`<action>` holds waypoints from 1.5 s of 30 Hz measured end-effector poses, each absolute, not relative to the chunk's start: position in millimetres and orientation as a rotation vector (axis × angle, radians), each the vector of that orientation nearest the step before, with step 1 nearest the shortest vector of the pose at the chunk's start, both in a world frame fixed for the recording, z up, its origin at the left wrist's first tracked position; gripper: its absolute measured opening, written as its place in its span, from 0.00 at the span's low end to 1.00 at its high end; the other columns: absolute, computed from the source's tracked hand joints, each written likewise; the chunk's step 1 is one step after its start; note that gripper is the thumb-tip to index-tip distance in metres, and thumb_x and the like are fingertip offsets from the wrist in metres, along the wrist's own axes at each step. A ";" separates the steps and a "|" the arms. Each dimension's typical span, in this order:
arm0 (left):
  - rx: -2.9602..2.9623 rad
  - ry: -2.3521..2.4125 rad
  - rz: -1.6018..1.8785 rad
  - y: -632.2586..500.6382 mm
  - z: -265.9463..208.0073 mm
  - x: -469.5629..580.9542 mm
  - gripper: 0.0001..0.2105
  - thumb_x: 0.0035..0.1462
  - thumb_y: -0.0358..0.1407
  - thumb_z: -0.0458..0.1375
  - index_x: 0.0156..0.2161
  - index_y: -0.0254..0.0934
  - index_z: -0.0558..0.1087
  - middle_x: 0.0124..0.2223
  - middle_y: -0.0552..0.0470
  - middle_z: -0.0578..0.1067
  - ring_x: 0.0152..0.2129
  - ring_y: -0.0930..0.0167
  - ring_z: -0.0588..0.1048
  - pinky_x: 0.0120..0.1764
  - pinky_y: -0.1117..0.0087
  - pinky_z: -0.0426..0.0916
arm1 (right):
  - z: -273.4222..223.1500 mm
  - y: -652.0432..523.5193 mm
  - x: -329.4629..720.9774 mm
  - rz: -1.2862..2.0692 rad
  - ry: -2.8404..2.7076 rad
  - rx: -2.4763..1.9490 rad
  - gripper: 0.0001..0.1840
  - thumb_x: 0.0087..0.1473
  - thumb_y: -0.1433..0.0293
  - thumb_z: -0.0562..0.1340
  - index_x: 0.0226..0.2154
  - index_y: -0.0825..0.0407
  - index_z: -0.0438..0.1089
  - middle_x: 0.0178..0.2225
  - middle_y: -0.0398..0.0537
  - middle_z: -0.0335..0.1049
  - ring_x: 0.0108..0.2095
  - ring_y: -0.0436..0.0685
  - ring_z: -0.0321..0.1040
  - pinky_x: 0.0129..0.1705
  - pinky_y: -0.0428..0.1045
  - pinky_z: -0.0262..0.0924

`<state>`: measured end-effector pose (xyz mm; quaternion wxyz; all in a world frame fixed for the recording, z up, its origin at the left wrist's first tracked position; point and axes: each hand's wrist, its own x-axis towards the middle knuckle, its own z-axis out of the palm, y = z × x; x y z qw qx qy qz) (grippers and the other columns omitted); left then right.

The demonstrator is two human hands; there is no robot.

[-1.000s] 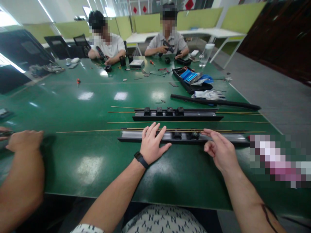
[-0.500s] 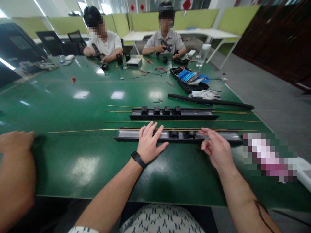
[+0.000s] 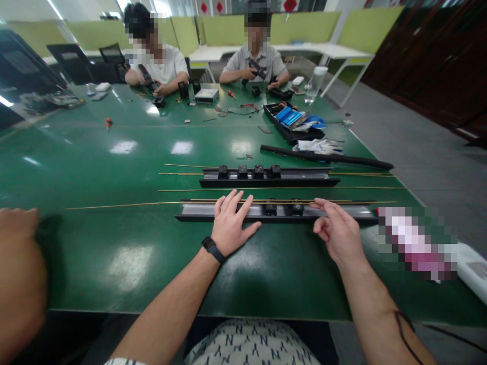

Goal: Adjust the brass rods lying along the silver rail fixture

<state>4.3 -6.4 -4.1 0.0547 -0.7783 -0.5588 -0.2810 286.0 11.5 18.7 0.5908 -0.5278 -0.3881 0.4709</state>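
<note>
My left hand (image 3: 233, 223), with a dark watch (image 3: 212, 248) on its wrist, lies spread and palm down across a long black-edged channel rail (image 3: 196, 210). Its fingers cover part of the rail and the thumb points right over the near edge. Toward the rail's right end, my right hand (image 3: 338, 230) has its fingertips closed at a thin brass-coloured rod (image 3: 122, 205); the exact grip is partly hidden. This rod lies lengthwise along the rail and sticks out far to the left. Small black blocks (image 3: 294, 207) sit in the rail between my hands.
Behind is a second rail (image 3: 270, 182) with several black blocks, and a loose rod (image 3: 190, 190) lies between the rails. Farther back are a black strip (image 3: 361, 162), gloves (image 3: 319, 146) and a black tray (image 3: 291, 137). Another person's arm (image 3: 21, 274) rests at left; two people sit opposite.
The view has shifted slightly, moving most things a little left. Both my hands keep nearly the same place on the rail. The neighbour's hand at the left has moved farther left.
</note>
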 end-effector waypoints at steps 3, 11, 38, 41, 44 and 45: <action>-2.357 -1.695 -0.862 -6.1 -4.1 4.6 0.32 0.63 0.52 0.61 0.67 0.42 0.66 0.69 0.40 0.66 0.69 0.55 0.60 0.69 0.49 0.48 | 19.0 11.2 284.8 1.107 -0.908 -1.236 0.20 0.58 0.54 0.69 0.46 0.50 0.80 0.45 0.53 0.79 0.18 0.44 0.65 0.13 0.40 0.43; -2.350 -1.678 -0.873 -5.6 -4.6 4.6 0.32 0.63 0.52 0.61 0.67 0.42 0.67 0.68 0.40 0.67 0.69 0.55 0.61 0.69 0.49 0.49 | 17.5 10.6 282.8 1.145 -0.933 -1.225 0.22 0.56 0.53 0.69 0.47 0.50 0.79 0.46 0.54 0.79 0.18 0.44 0.65 0.13 0.40 0.42; -2.310 -1.662 -0.920 -4.8 -6.9 5.9 0.30 0.63 0.51 0.61 0.66 0.42 0.68 0.67 0.41 0.69 0.67 0.55 0.64 0.68 0.50 0.50 | 6.7 16.2 285.7 1.035 -0.928 -1.201 0.22 0.59 0.53 0.67 0.47 0.52 0.79 0.44 0.55 0.79 0.15 0.43 0.63 0.12 0.41 0.41; -2.303 -1.660 -0.920 -4.7 -7.4 6.1 0.30 0.64 0.51 0.61 0.66 0.42 0.68 0.67 0.41 0.69 0.67 0.55 0.64 0.68 0.50 0.50 | 6.6 16.1 285.5 1.034 -0.929 -1.198 0.22 0.59 0.53 0.67 0.47 0.53 0.79 0.44 0.55 0.79 0.14 0.43 0.63 0.12 0.41 0.40; -2.295 -1.657 -0.924 -4.4 -7.9 6.2 0.29 0.64 0.52 0.60 0.66 0.42 0.68 0.67 0.41 0.70 0.67 0.55 0.64 0.68 0.50 0.50 | 6.2 15.9 285.7 1.033 -0.929 -1.204 0.22 0.60 0.53 0.67 0.47 0.53 0.79 0.44 0.55 0.79 0.14 0.43 0.62 0.12 0.41 0.40; -2.293 -1.657 -0.926 -4.3 -8.1 6.2 0.29 0.64 0.51 0.61 0.66 0.42 0.68 0.67 0.41 0.70 0.67 0.55 0.64 0.68 0.50 0.51 | 6.0 15.8 285.8 1.032 -0.929 -1.205 0.22 0.60 0.53 0.67 0.47 0.53 0.79 0.44 0.55 0.80 0.14 0.43 0.62 0.12 0.41 0.41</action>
